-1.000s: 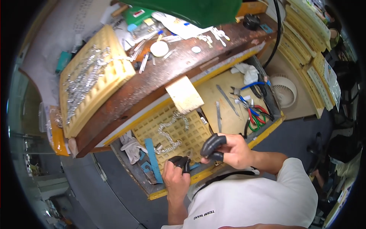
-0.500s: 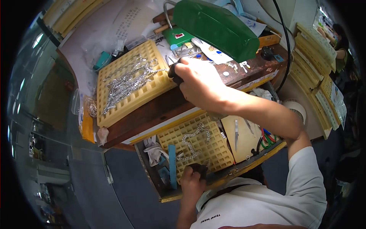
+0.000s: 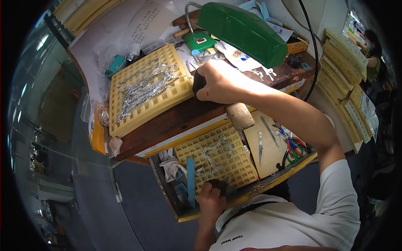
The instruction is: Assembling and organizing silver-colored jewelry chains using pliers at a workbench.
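Note:
My right hand [image 3: 220, 81] is closed at the right edge of the upper yellow gridded tray [image 3: 167, 98], its fingertips covered in black. A strand from the heap of silver chains [image 3: 146, 90] on that tray runs to those fingertips. Low in the open drawer, my left hand [image 3: 212, 197] is closed, with black about its fingers too. A thin pointed tip shows by it, but what it holds I cannot make out. Just beyond, a thick silver chain [image 3: 208, 158] lies curved on the drawer's yellow gridded tray [image 3: 240, 167].
A green lamp [image 3: 243, 33] overhangs the bench. The wooden bench peg [image 3: 240, 116] juts out below my right forearm. Tweezers [image 3: 260, 148] and colour-handled pliers [image 3: 295, 150] lie at the drawer's right. White gloves [image 3: 170, 165] and a blue strip [image 3: 191, 182] are at its left.
My right hand has shifted slightly right and its forearm has lowered, uncovering the bench peg and more of the pliers. My left hand stays in place. The whole view has shifted slightly.

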Demonstrator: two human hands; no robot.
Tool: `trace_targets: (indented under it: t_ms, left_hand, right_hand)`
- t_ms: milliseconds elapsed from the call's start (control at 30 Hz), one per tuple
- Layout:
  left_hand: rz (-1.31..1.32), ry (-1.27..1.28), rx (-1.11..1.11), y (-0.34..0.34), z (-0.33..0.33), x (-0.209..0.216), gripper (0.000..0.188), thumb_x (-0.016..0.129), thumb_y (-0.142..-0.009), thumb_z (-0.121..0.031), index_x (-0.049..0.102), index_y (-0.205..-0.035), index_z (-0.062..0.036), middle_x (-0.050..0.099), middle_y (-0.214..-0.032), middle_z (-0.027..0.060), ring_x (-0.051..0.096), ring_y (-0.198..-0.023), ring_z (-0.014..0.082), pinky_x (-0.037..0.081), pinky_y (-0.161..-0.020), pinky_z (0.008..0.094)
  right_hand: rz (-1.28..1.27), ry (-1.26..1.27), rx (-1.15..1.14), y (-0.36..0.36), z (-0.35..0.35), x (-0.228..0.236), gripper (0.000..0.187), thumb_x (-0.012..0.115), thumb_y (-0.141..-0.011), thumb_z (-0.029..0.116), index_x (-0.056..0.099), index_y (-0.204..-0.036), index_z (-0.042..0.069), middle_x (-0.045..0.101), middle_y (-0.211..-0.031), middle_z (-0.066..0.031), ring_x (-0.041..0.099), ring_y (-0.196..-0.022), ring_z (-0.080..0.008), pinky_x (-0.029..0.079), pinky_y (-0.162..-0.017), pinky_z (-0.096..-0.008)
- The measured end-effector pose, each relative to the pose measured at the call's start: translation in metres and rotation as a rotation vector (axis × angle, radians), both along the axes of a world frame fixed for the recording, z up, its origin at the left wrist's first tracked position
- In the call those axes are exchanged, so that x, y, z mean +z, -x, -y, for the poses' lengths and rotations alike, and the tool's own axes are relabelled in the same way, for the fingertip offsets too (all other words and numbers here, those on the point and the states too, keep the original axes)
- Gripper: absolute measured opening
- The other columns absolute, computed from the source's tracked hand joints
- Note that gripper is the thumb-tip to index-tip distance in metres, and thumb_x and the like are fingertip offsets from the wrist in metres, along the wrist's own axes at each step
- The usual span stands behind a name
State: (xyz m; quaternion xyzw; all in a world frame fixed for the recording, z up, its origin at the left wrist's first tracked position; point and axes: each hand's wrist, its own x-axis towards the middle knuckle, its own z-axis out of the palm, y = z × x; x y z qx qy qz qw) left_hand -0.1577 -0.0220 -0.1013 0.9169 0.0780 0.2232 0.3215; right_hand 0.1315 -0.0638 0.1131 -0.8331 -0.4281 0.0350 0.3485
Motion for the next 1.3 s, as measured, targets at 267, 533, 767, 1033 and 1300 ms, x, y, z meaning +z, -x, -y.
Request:
trace_targets:
  t_ms: [267,533,767,1033,1300]
  left_hand:
    - [0.024,-0.003,0.013,0.001,0.000,-0.003,0.026,0.066,-0.053,0.008,0.065,-0.078,0.0029,0.061,-0.093,0.0171,0.063,-0.079,0.0386,0.052,-0.065,0.0479]
    - [0.006,-0.037,0.022,0.005,-0.001,-0.007,0.028,0.067,-0.052,0.004,0.066,-0.080,0.0023,0.058,-0.088,0.0165,0.062,-0.080,0.0377,0.053,-0.067,0.0469]
    - [-0.018,-0.010,0.034,0.007,-0.002,-0.010,0.026,0.068,-0.053,0.003,0.066,-0.079,0.0021,0.058,-0.090,0.0164,0.062,-0.081,0.0373,0.053,-0.068,0.0479]
    - [-0.012,-0.007,0.023,0.008,-0.002,-0.007,0.033,0.063,-0.054,0.008,0.068,-0.086,0.0057,0.062,-0.095,0.0188,0.063,-0.080,0.0400,0.053,-0.067,0.0472]
    - [0.025,0.009,-0.005,0.008,0.001,-0.006,0.033,0.062,-0.053,0.010,0.066,-0.085,0.0066,0.059,-0.095,0.0195,0.061,-0.079,0.0405,0.051,-0.064,0.0480]
  right_hand:
    - [-0.189,-0.287,-0.149,0.015,-0.004,-0.006,0.026,0.071,-0.072,0.013,0.069,-0.090,-0.006,0.069,-0.085,-0.0264,0.070,-0.082,-0.0401,0.056,-0.081,-0.0419]
    - [0.120,-0.213,-0.125,0.022,-0.015,-0.021,0.021,0.072,-0.072,0.011,0.068,-0.088,-0.001,0.069,-0.080,-0.0213,0.070,-0.080,-0.0392,0.056,-0.078,-0.0438]
    - [0.033,-0.341,-0.186,0.029,-0.021,-0.024,0.019,0.074,-0.075,0.011,0.067,-0.088,-0.001,0.070,-0.081,-0.0191,0.070,-0.080,-0.0347,0.055,-0.078,-0.0409]
    - [-0.197,-0.378,-0.172,0.026,-0.023,-0.029,0.017,0.075,-0.080,0.012,0.071,-0.091,0.000,0.071,-0.082,-0.0183,0.071,-0.079,-0.0298,0.055,-0.079,-0.0388]
    - [-0.184,-0.296,-0.187,0.027,-0.013,-0.023,0.020,0.075,-0.082,0.016,0.070,-0.093,-0.001,0.070,-0.082,-0.0185,0.070,-0.079,-0.0293,0.056,-0.076,-0.0380]
